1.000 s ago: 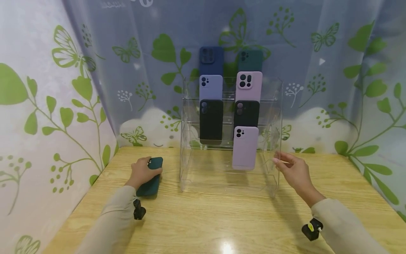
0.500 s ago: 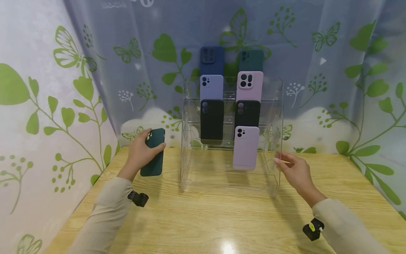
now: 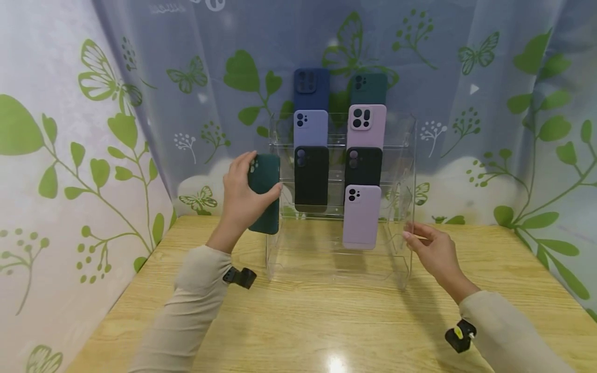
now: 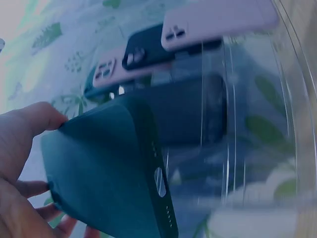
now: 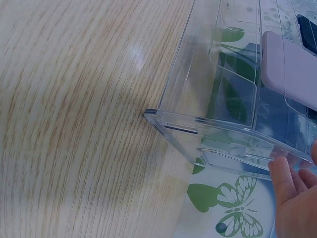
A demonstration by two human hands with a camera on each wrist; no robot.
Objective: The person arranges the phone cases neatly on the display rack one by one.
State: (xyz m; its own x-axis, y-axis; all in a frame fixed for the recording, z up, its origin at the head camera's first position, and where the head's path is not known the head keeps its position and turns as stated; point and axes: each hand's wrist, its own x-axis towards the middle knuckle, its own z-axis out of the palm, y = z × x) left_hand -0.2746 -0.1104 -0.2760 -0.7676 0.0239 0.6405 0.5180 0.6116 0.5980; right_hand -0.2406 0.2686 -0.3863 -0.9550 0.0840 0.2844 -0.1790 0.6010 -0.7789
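Observation:
My left hand (image 3: 240, 197) grips a dark green phone case (image 3: 267, 173) by its two long edges, thumb on one side and fingers on the other. The case hangs upright above the table, overlapping the left side of a clear acrylic tiered stand (image 5: 237, 126). Seen from the left wrist, the case (image 4: 99, 163) shows its bottom edge with a port cutout, close in front of the stand. My right hand (image 3: 436, 254) pinches the edge of the stand's right side panel between thumb and fingers. In the stand's left column, a black case (image 3: 311, 181) is the lowest.
Above that black case stand a lavender case (image 3: 314, 134) and a dark blue case (image 3: 322, 98). The right column holds a light purple case (image 3: 361, 223), a black one, a pink case (image 3: 373, 137) and a green case (image 3: 375, 90). A leaf-patterned curtain (image 3: 210, 129) backs the wooden table (image 3: 298, 321).
My left hand has lifted the dark green case off the table and carried it up and rightward to the stand's left side. The right hand stays on the side panel.

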